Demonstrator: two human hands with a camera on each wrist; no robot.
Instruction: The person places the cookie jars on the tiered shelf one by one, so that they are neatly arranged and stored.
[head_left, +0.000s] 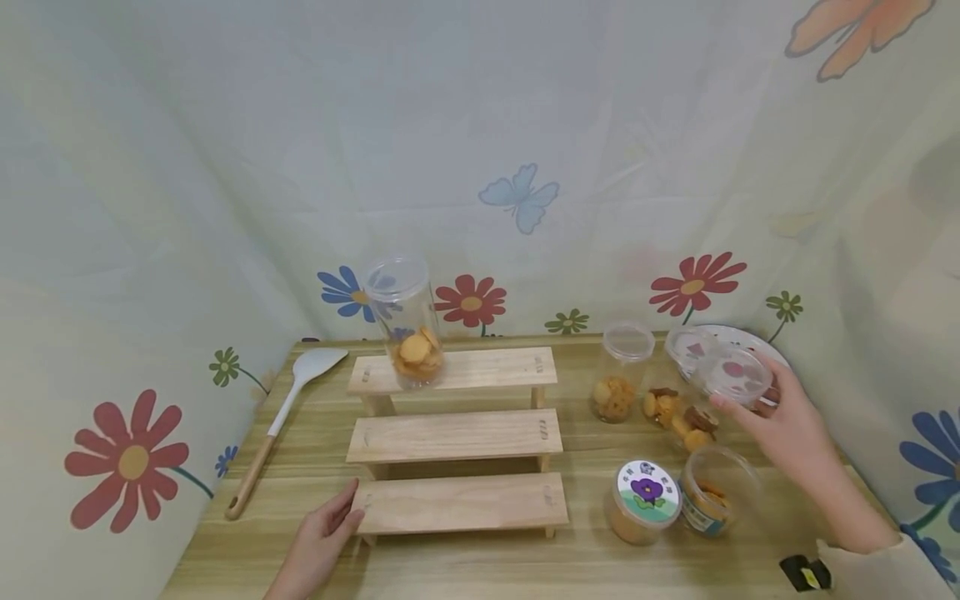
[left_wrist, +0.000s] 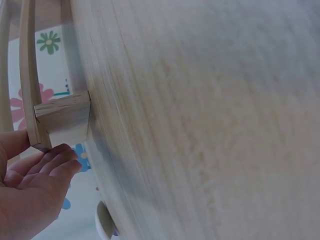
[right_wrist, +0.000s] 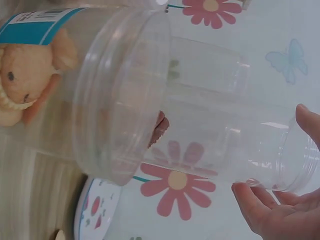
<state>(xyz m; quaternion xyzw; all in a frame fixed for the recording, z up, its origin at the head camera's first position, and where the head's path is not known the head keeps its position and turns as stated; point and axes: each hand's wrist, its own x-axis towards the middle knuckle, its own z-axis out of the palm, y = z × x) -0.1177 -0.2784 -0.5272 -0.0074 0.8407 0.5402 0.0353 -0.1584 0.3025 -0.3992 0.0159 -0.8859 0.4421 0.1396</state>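
Observation:
A three-tier wooden rack (head_left: 457, 504) stands in the middle of the table. My left hand (head_left: 318, 533) pinches the left end of its lowest step, thumb on one face and fingers beneath, as the left wrist view shows. On the right, my right hand (head_left: 787, 425) grips a tall clear jar (right_wrist: 240, 135) near its lidded top; cookies lie in its bottom. Beside it are two other clear cookie jars, one (head_left: 617, 375) to the left and another (head_left: 660, 406) partly behind it. A tall cookie jar (head_left: 414, 350) stands on the rack's top step.
A short tub (head_left: 647, 500) with a purple-flower lid stands at the front right, against an open-looking clear jar (head_left: 708, 500) with a blue label. Behind the jars is a white plate (head_left: 750, 340). A white spatula (head_left: 288, 396) with a wooden handle lies left of the rack.

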